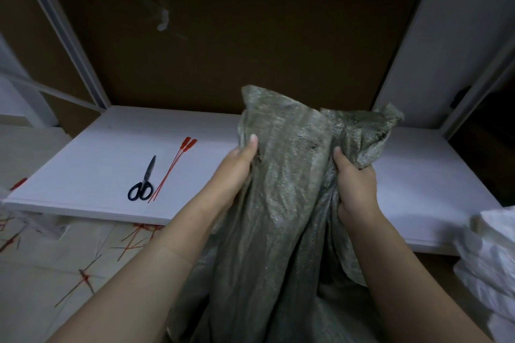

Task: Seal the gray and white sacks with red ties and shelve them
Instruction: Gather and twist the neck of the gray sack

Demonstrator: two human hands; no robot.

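A gray woven sack (287,189) stands in front of me, its open top bunched up over the front of the white shelf (94,164). My left hand (237,170) grips the sack's left side near the top. My right hand (355,189) clutches a gathered fold on its right side. Two red ties (174,168) lie side by side on the shelf to the left, beside black scissors (143,182). A white sack (490,256) shows at the right edge, crumpled, partly out of frame.
Brown cardboard (237,50) backs the shelf bay between metal uprights (64,36). Several cut red tie pieces (136,237) lie scattered on the tiled floor at lower left. Another red tie end (18,183) sits at the shelf's left corner.
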